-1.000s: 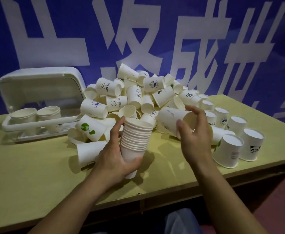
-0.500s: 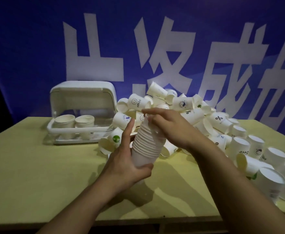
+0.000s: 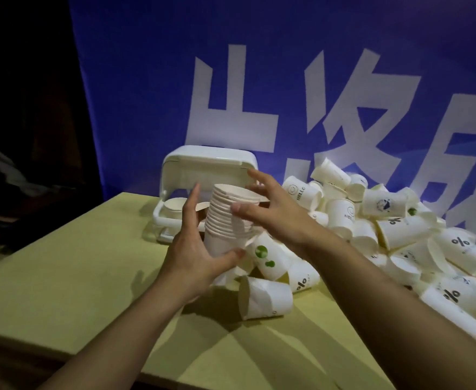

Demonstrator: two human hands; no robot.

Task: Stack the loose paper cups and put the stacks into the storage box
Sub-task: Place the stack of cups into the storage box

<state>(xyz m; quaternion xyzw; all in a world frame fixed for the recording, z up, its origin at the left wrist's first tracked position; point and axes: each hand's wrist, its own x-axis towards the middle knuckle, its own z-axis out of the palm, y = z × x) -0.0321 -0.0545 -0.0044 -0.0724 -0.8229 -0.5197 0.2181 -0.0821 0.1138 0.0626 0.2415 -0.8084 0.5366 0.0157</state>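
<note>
On the yellow wooden table (image 3: 62, 277), the left hand (image 3: 191, 249) grips a tall stack of white paper cups (image 3: 228, 218) at mid-frame. The right hand (image 3: 270, 212) touches its top with fingers spread, hiding part of the open white plastic storage box (image 3: 208, 164) behind. A pile of loose white paper cups (image 3: 400, 235) lies at right.

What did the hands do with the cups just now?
A second ago the right hand held a loose cup; it pushed that cup onto the stack and now rests spread fingers on top. The left hand kept its grip on the stack's bottom. The storage box stayed open, and the cup pile stayed on the table.
</note>
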